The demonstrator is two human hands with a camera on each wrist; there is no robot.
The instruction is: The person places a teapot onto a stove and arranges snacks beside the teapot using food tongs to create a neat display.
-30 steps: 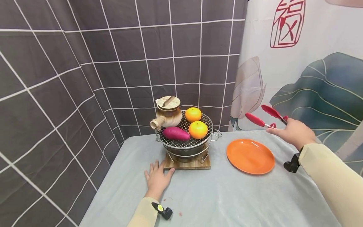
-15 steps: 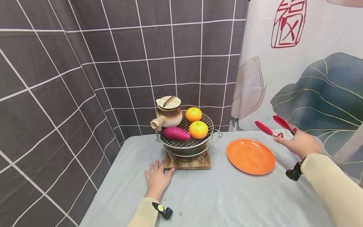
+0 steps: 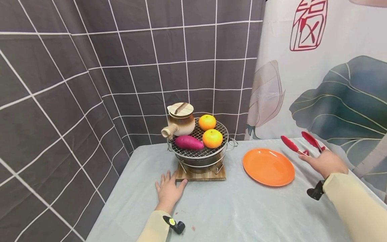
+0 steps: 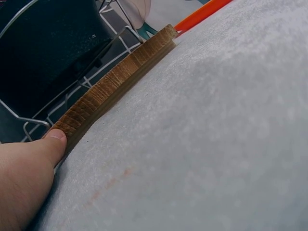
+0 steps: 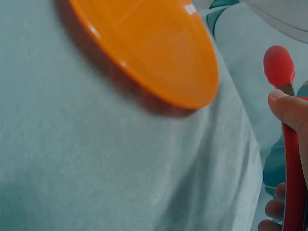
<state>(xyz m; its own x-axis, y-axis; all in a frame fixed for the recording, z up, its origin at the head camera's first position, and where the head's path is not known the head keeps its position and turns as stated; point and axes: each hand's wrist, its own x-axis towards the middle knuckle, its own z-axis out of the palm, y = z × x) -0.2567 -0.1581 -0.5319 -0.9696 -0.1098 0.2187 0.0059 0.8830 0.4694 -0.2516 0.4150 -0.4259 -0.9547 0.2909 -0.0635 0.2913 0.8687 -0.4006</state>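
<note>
In the head view my right hand (image 3: 329,163) grips red-tipped tongs (image 3: 311,143) just right of the orange plate (image 3: 268,168). The tongs' two tips stand apart with nothing between them. My left hand (image 3: 170,191) rests with fingers spread on the table at the front left corner of a wooden board (image 3: 201,175). In the left wrist view its thumb (image 4: 57,135) touches the board's edge. On that board stands a round stove with a wire grill (image 3: 196,153). The grill bears a purple sweet potato (image 3: 189,143), two oranges (image 3: 212,138) and a clay teapot (image 3: 181,121) with a wooden lid.
A pale blue-grey cloth covers the table (image 3: 242,211). Behind it hangs a dark curtain (image 3: 139,77) with white grid lines, and at the right a white one (image 3: 278,33) with leaf prints. Wire handles (image 3: 232,143) stick out from the stove's side.
My right hand has moved to the right and down with the tongs, away from the plate. The left hand and the things on the grill stay as they were.
</note>
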